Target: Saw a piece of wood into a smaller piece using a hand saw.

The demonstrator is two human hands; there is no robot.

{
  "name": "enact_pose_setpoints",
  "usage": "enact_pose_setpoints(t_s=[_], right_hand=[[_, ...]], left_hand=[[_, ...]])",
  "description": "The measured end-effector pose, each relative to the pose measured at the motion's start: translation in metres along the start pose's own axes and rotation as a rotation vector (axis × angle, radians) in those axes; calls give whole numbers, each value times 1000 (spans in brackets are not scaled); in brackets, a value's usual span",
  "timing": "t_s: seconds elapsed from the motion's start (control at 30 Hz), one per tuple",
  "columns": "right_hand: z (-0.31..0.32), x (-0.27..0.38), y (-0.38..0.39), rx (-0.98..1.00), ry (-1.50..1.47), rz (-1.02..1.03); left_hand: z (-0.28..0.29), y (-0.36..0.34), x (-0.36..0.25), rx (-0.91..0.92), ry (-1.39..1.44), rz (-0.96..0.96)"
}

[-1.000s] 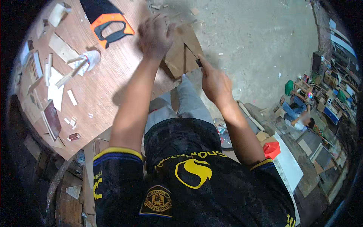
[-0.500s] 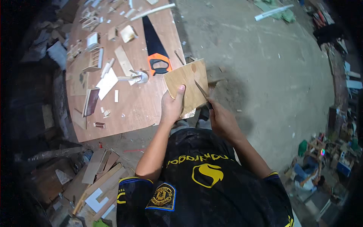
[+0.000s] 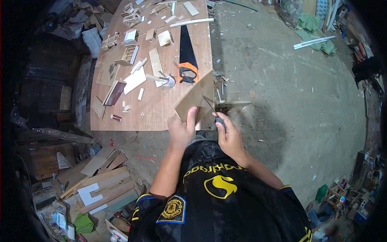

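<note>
My left hand [image 3: 181, 131] grips a thin plywood board [image 3: 187, 103] by its near edge, thumb on the face, fingers hidden behind. The board is tilted up, seen partly edge-on, at the table's right front corner. My right hand [image 3: 230, 139] is closed round the dark handle of a narrow, pointed hand tool [image 3: 219, 119]. Its slim blade lies against or just over the board's right part; whether it touches, I cannot tell. A handsaw [image 3: 188, 72] with an orange and black handle rests on the table beyond the board. Left of it stands a small jar [image 3: 168, 82] with sticks in it.
The wooden table [image 3: 149, 115] carries offcuts, small wooden models and a white sheet [image 3: 135, 80]. A wood strip [image 3: 234, 103] juts out right of the board. Scrap boards [image 3: 102, 181] lie on the floor at lower left. A person [image 3: 322, 226] is at lower right.
The plywood board has turned from nearly face-on to a steeper tilt. My right hand has come down and left with the tool. The view has shifted, so the table appears farther right.
</note>
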State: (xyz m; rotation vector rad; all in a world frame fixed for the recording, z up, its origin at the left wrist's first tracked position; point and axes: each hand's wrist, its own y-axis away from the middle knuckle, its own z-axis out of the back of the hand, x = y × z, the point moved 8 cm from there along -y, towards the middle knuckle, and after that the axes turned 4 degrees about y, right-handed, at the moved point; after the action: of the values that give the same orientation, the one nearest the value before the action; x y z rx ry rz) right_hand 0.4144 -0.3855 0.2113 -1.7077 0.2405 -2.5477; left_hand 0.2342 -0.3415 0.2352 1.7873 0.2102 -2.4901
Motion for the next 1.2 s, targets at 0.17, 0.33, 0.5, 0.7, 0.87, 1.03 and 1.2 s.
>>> enact_pose_setpoints(t_s=[0.17, 0.33, 0.5, 0.7, 0.87, 1.03, 1.2], right_hand=[[-7, -12, 10, 256, 62, -126], [-15, -4, 29, 221, -120, -194], [-13, -10, 41, 222, -151, -429], [115, -31, -36, -364, -330, -161], [35, -117, -44, 146, 401, -256], [-82, -108, -24, 280, 414, -112], [-171, -138, -10, 586, 466, -52]], left_hand=[[8, 18, -19, 195, -480, -283], [25, 31, 0, 331, -403, -130], [25, 34, 0, 448, -504, -88], [73, 59, 83, 315, -257, 351], [104, 21, 82, -130, 312, 308], [144, 8, 102, -141, 286, 294], [177, -3, 116, -194, 295, 315]])
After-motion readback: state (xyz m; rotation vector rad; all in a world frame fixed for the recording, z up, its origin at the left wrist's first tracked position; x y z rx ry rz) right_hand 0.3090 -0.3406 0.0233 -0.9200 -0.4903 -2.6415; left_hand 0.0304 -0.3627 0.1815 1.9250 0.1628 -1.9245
